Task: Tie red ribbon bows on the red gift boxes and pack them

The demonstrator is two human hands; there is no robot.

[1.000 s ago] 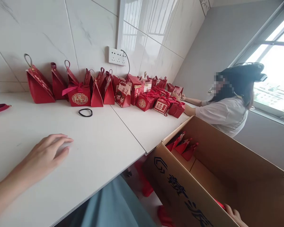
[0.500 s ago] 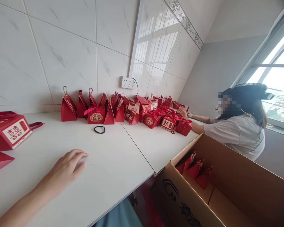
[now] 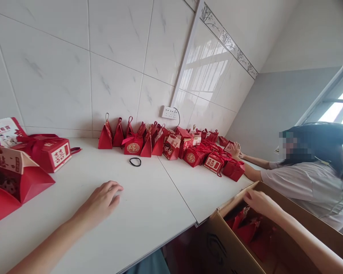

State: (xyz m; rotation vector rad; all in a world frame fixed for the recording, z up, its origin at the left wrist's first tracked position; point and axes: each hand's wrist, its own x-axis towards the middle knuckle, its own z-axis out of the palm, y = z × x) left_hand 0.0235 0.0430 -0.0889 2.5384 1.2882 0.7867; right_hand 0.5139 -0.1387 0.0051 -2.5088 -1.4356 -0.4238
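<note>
Against marbled tile wall (image 3: 60,83) w/ socket strip (image 3: 169,112): white table (image 3: 148,213), seam across top. Noted along wall: row of red triangular gift boxes (image 3: 105,137), upright, w/ loop handles; farther R, crowded cluster of ribbon-tied boxes (image 3: 193,156), several touching. At L edge of view: lettered red boxes (image 3: 61,155), partly cut off; contents hidden. Just in front of row: black band (image 3: 135,161), flat on table. At table's R front edge: cardboard carton (image 3: 234,249), top uncovered, approx. 3 folded-peak boxes (image 3: 247,231) grouped at far L end, remainder in shadow. R hand (image 3: 260,201): over carton interior, near rim, palm down, fingers bent above boxes; unable to tell if grasping or touching. L hand (image 3: 101,198): resting on table, released, fingers loosely extended, thumb apart. Far end: co-worker's hands (image 3: 236,149) by small red box.
</note>
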